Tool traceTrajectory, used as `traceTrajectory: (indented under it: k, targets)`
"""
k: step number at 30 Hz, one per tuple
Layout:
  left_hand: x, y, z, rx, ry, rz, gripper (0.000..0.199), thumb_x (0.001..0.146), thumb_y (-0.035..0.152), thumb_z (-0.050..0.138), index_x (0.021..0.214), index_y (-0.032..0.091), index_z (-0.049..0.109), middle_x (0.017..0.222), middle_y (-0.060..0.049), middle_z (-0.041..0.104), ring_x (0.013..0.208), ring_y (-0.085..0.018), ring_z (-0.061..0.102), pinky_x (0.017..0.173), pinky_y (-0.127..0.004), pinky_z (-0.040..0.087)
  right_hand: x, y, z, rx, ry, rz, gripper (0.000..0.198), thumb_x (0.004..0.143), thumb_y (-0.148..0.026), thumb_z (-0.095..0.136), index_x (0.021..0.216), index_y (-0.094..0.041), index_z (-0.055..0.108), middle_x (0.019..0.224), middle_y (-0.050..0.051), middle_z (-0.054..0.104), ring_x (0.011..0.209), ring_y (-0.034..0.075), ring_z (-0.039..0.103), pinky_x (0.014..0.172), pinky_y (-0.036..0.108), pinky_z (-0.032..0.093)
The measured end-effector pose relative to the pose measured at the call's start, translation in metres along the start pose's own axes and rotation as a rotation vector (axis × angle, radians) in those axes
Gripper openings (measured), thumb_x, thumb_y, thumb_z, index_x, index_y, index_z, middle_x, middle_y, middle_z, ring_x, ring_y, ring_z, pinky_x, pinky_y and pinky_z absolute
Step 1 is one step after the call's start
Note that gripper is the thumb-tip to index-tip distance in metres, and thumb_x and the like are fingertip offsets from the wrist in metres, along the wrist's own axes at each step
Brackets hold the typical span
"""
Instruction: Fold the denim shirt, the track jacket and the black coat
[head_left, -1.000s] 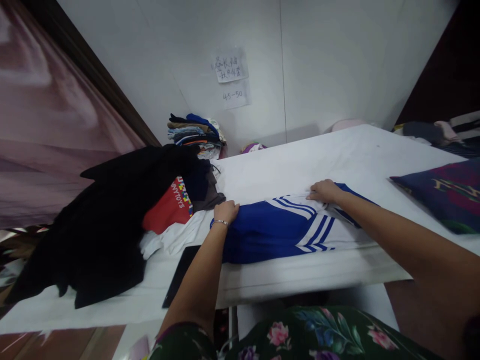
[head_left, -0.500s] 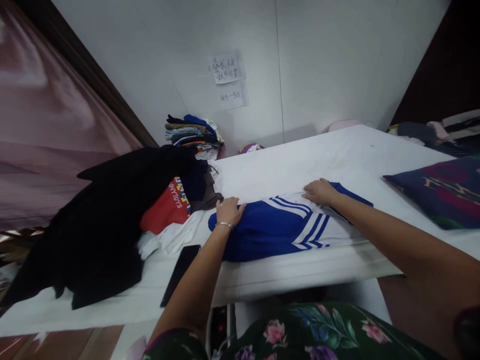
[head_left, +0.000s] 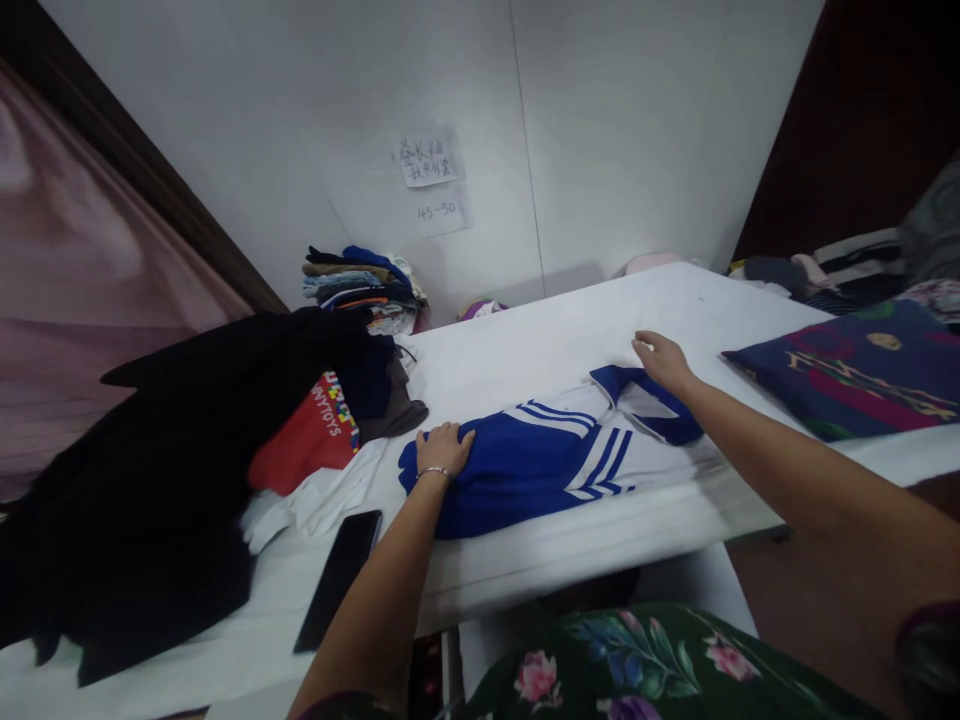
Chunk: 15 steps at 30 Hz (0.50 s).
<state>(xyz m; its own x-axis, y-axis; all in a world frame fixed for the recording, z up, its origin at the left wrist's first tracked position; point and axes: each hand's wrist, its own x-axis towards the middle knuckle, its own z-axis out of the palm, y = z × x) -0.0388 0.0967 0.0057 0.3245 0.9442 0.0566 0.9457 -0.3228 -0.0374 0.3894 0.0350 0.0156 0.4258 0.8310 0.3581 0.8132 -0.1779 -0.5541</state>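
A blue and white collared shirt (head_left: 510, 475) with striped bands lies folded lengthwise on the white table. My left hand (head_left: 445, 450) rests on its blue end, palm down with fingers spread, a bracelet at the wrist. Just beyond the blue collar (head_left: 679, 425), my right hand (head_left: 663, 362) hovers with loosely bent fingers and nothing between them. The collar lies toward the right, its white inside showing.
A black phone (head_left: 339, 580) lies near the front edge of the white table (head_left: 525, 350). Black clothing (head_left: 172, 490) and a red garment (head_left: 307, 445) are heaped at left. Folded clothes (head_left: 360, 285) are stacked at the back. A dark patterned fabric (head_left: 870, 370) lies at right.
My right hand has come off the shirt and moved up and to the right, past the collar. The collar now stands more spread. My left hand stays on the blue end.
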Motion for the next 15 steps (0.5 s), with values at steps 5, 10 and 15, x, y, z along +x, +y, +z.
traceTrajectory:
  k: [5,10,15]
  targets:
    - [0.000,0.000,0.001,0.009,0.006,0.006,0.043,0.092,0.050,0.031,0.108,0.023,0.060,0.120,-0.010,0.062,0.113,-0.026,0.052,0.103,-0.049,0.023,-0.021,0.000,0.013,-0.125,-0.230,-0.155,0.050,0.090,-0.041,0.035,0.129,-0.016,0.053,0.134,0.011,0.053,0.126,0.025,0.044,0.106,0.037,0.034]
    - [0.000,0.000,0.001,0.023,0.009,-0.004,0.045,0.092,0.051,0.030,0.111,0.024,0.059,0.122,-0.010,0.061,0.114,-0.026,0.052,0.104,-0.048,0.023,-0.038,-0.017,0.042,-0.267,-0.558,-0.345,0.058,0.089,-0.054,0.036,0.137,-0.024,0.044,0.148,0.008,0.036,0.138,0.029,0.026,0.108,0.049,0.027]
    - [0.001,0.000,0.000,0.009,-0.005,-0.005,0.046,0.091,0.052,0.029,0.112,0.024,0.059,0.124,-0.009,0.060,0.116,-0.027,0.051,0.104,-0.049,0.023,-0.031,-0.011,0.029,0.022,-0.464,-0.173,0.053,0.090,-0.056,0.034,0.122,-0.023,0.060,0.135,0.007,0.053,0.128,0.028,0.043,0.106,0.043,0.035]
